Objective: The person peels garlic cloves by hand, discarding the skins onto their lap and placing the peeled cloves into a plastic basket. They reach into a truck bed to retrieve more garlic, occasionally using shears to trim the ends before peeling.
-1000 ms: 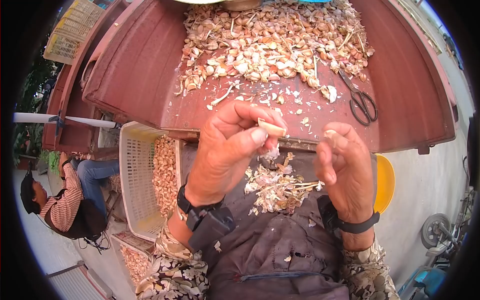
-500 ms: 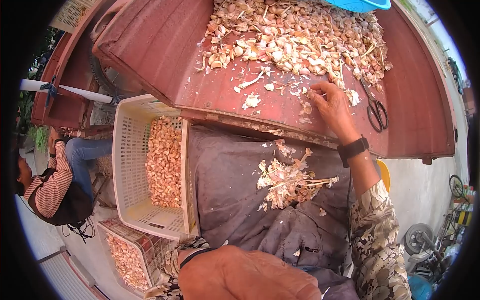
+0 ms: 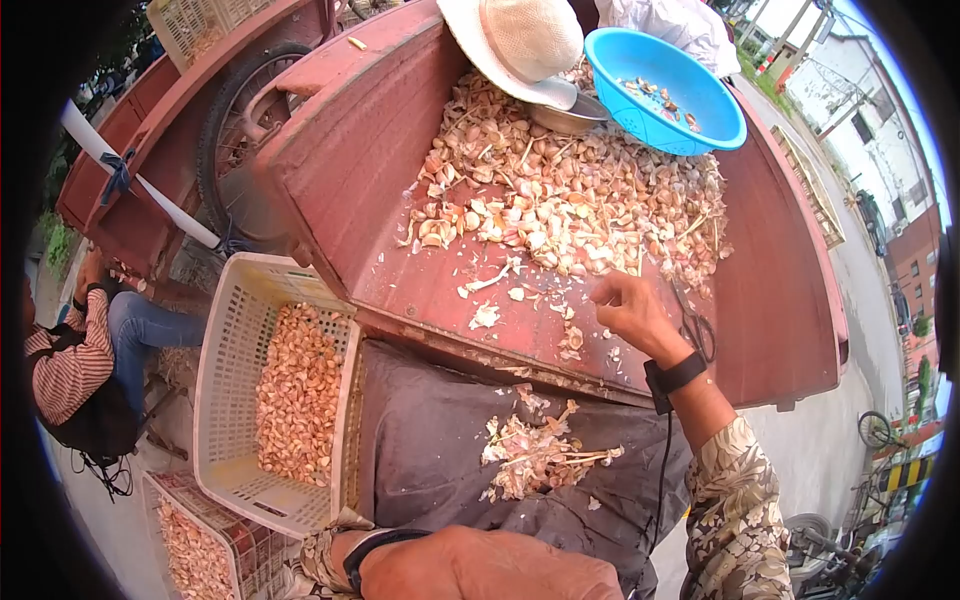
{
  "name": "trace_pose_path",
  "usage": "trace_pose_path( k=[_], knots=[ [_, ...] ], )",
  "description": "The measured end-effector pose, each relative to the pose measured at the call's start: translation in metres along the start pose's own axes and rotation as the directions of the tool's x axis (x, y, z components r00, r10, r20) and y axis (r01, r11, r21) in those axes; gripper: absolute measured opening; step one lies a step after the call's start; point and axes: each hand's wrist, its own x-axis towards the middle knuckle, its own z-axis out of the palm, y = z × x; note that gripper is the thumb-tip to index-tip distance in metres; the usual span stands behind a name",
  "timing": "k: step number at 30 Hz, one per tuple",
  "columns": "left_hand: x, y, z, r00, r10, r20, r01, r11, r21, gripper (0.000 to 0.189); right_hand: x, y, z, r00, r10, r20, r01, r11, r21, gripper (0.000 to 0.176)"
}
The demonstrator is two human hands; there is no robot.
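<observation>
My right hand is at the front edge of a heap of garlic cloves on the red metal bed. Its fingers are curled together, and whatever they may hold is hidden. Black-handled scissors lie just beyond that wrist. Close to the camera at the bottom is my left hand, its fingers out of sight. Between the two arms, garlic skins and stalks lie in a loose pile on the dark cloth over my lap.
A blue basin, a metal bowl and a straw hat sit behind the heap. At left, a pale plastic crate contains cloves, with another crate below. Farther left sits a person in a striped sleeve.
The view has tilted upward, bringing the hat, metal bowl and more of the basin into sight. My right hand stays near the heap's edge, its fingers curled more tightly.
</observation>
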Motion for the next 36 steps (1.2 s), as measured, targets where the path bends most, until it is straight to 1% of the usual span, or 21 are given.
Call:
trace_pose_path(
  k=[1,2,3,4,5,7,9,11,13,15,16,17,20,22,23,24,25,27,29,33,36],
  knots=[
    [0.001,0.004,-0.002,0.999,-0.003,0.035,0.002,0.999,0.038,0.009,0.007,-0.003,-0.019,1.0,0.008,-0.003,-0.008,0.998,0.058,0.017],
    [-0.001,0.01,-0.003,0.999,-0.03,0.04,0.026,0.996,0.087,0.008,0.023,-0.015,-0.051,0.985,0.046,-0.168,-0.024,0.991,0.131,0.022],
    [-0.003,0.016,-0.003,0.997,-0.057,0.045,0.05,0.989,0.136,0.007,0.042,-0.019,-0.09,0.965,-0.004,-0.262,0.061,0.975,0.212,0.038],
    [-0.004,0.023,-0.001,0.995,-0.093,0.028,0.086,0.978,0.188,0.006,0.053,-0.036,-0.122,0.895,-0.072,-0.44,0.168,0.969,0.183,0.057],
    [-0.007,0.021,0.001,0.997,-0.078,0.008,0.075,0.973,0.218,0.006,0.07,-0.039,-0.155,0.853,-0.094,-0.514,0.163,0.982,0.091,0.069],
    [-0.012,0.019,0.003,0.998,-0.049,-0.032,0.056,0.959,0.277,0.006,0.069,-0.06,-0.176,0.789,-0.18,-0.588,0.202,0.979,-0.029,0.058],
    [-0.016,0.004,-0.001,0.998,0.043,-0.05,-0.028,0.964,0.264,0.006,0.066,-0.051,-0.156,0.829,-0.22,-0.514,0.299,0.951,0.076,0.042],
    [-0.014,0.016,-0.008,0.998,-0.068,-0.009,0.068,0.962,0.265,0.007,0.056,-0.042,-0.098,0.954,-0.115,-0.276,0.164,0.973,0.162,0.028],
    [-0.017,0.011,-0.012,1.0,0.009,-0.028,-0.001,0.96,0.279,0.006,0.052,-0.007,-0.033,0.989,-0.07,-0.127,0.071,0.997,0.003,0.021],
    [-0.028,-0.015,-0.009,0.955,0.272,-0.115,-0.223,0.92,0.322,0.006,0.04,0.004,0.012,1.0,0.022,-0.002,-0.022,0.992,-0.127,0.016],
    [-0.031,-0.02,-0.008,0.927,0.349,-0.138,-0.283,0.892,0.352,0.006,0.042,0.015,0.03,0.993,-0.101,-0.06,0.086,0.972,-0.217,0.015],
    [-0.034,-0.016,-0.008,0.937,0.318,-0.143,-0.248,0.896,0.37,0.006,0.041,0.027,0.042,0.97,-0.218,-0.104,0.176,0.934,-0.311,0.014],
    [-0.027,0.028,-0.024,0.999,-0.043,-0.018,0.046,0.872,0.488,0.009,0.042,0.021,0.053,0.983,-0.151,-0.106,0.106,0.934,-0.342,0.012],
    [-0.035,0.057,-0.029,0.989,-0.148,-0.025,0.107,0.578,0.809,0.008,0.043,0.02,0.049,0.99,-0.135,-0.032,0.12,0.949,-0.293,0.011],
    [-0.044,0.064,-0.034,0.995,0.002,-0.096,0.092,0.262,0.961,0.008,0.04,0.019,0.047,1.0,-0.011,-0.015,0.01,1.0,-0.007,0.011],
    [-0.054,0.071,-0.039,0.975,0.152,-0.164,0.177,-0.078,0.981,0.009,0.034,0.015,0.043,0.994,0.102,0.036,-0.108,0.955,0.275,0.011],
    [-0.065,0.078,-0.048,0.904,0.385,-0.183,0.332,-0.367,0.869,0.011,0.027,0.011,0.037,0.974,0.196,0.116,-0.227,0.819,0.527,0.011],
    [-0.078,0.113,-0.069,0.937,0.296,-0.186,0.346,-0.861,0.373,0.023,0.003,-0.005,0.03,0.951,0.191,0.243,-0.308,0.53,0.79,0.02],
    [-0.108,0.129,-0.086,0.885,0.352,-0.304,0.463,-0.725,0.509,0.024,-0.015,-0.012,0.027,0.95,0.072,0.303,-0.31,0.277,0.909,0.025],
    [-0.133,0.108,-0.096,0.732,0.355,-0.582,0.678,-0.293,0.674,0.024,-0.041,-0.024,0.024,0.943,0.058,0.327,-0.332,0.17,0.928,0.027],
    [-0.126,0.08,-0.095,0.83,0.287,-0.479,0.557,-0.472,0.683,0.022,-0.054,-0.036,0.023,0.959,0.041,0.281,-0.284,0.191,0.94,0.019]
  ],
)
